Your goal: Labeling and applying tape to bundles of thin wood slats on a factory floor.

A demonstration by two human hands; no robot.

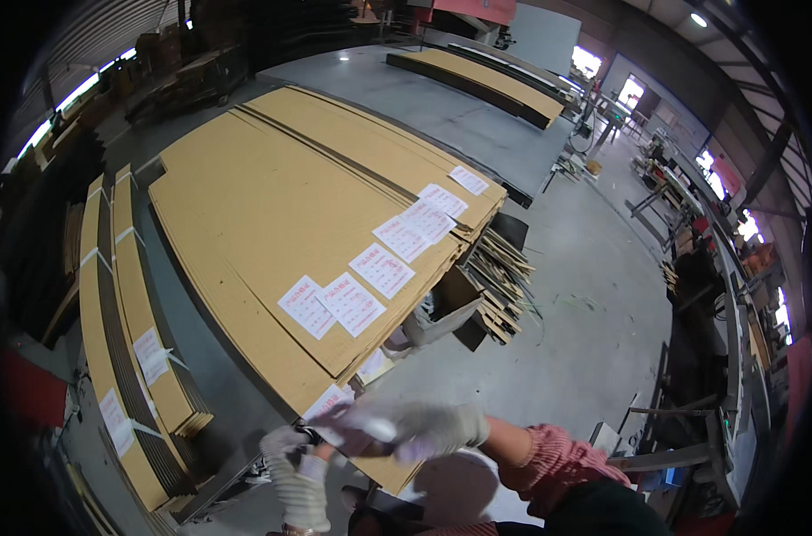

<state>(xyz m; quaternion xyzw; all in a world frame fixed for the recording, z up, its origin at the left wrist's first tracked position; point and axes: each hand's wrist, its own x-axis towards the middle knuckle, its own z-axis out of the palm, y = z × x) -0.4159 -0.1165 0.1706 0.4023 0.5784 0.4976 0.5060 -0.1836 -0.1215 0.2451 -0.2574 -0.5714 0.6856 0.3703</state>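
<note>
My left hand (297, 482), in a white knit glove, is at the near corner of a large stack of brown cardboard sheets (236, 214). Its fingers are curled; a small dark thing shows beside them, too unclear to name. My right hand (437, 433), also gloved, reaches in from the right below a red striped sleeve. Motion smears its fingers, and a pale blurred patch lies between the two hands. White paper labels with red print (352, 304) lie in a row along the stack's right side. Another label (328, 402) sits just beyond my hands.
Two strapped bundles of narrow cardboard (151, 313) stand at the left, each with white labels. Behind the stack is a grey table (352, 76) carrying more cardboard (477, 76). A box (450, 308) and a pile of cardboard strips (504, 281) are right of the stack.
</note>
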